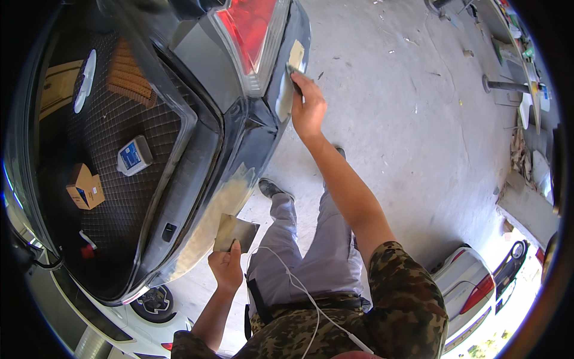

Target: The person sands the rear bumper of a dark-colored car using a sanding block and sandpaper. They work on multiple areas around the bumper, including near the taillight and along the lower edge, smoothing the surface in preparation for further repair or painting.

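Note:
My right hand (310, 105) grips a thin dark spreader (294, 80), its edge against the side of the car's rear bumper (251, 146) just below the red and clear tail light (251, 40). Pale filler (285, 96) coats the bumper there, with a yellowish patch (296, 54) just beyond the spreader. Lower down, my left hand (228, 269) pinches a flat, thin square plate (235, 234) with the thumb on top. Smears mark the plate's face. Behind it, a long sanded, yellowish area (215, 211) runs along the bumper.
The open trunk (166, 134) has a quilted mat, with a plastic jug (134, 155), a cardboard box (86, 187) and a brown mat (130, 74) inside. Cluttered shelving (515, 54) lines the right. White cars stand behind me (468, 291) and at lower left (119, 316). A white cable (291, 273) hangs over my front.

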Tool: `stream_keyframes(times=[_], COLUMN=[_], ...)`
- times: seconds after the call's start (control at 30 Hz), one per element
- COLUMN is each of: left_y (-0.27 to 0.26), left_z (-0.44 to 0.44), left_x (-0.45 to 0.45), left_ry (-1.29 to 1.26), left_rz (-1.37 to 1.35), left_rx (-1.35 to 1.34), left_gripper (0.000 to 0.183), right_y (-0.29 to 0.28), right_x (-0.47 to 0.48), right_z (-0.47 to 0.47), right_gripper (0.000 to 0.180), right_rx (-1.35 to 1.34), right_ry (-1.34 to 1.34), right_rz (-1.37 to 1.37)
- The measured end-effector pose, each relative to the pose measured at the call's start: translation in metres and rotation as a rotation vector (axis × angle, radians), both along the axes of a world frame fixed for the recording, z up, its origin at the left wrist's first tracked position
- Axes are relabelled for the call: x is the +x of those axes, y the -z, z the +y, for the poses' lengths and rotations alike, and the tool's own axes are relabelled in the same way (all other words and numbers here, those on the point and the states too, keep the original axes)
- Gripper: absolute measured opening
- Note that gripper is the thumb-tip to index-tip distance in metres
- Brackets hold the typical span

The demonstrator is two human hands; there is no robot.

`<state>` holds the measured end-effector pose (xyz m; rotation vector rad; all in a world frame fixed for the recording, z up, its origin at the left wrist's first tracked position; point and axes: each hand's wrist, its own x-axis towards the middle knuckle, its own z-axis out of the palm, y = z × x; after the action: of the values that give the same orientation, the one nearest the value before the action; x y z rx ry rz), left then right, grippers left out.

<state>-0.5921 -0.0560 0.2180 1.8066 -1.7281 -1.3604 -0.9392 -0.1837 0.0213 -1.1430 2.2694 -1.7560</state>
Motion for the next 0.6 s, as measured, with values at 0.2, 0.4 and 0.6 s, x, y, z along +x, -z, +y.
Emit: stream_keyframes(times=[0.2,0.4,0.6], left_y=[0.009,0.013,0.025], left_z=[0.008,0.009,0.005], left_x=[-0.008,-0.014,-0.006], left_ry=[-0.032,0.019,-0.081], left_rz=[0.051,0.067,0.042], left_rx=[0.049,0.039,0.080], left_gripper=[0.020,0.023,0.032], right_y=[-0.001,-0.005,-0.016], right_x=[-0.061,-0.084,-0.042], right_z=[-0.008,-0.044,-0.022], right_gripper=[0.029,0.029,0.033], right_rx=[0.003,0.016,0.018], right_ry=[0.059,-0.014,-0.044], right_rz=[-0.051,-0.036,-0.025])
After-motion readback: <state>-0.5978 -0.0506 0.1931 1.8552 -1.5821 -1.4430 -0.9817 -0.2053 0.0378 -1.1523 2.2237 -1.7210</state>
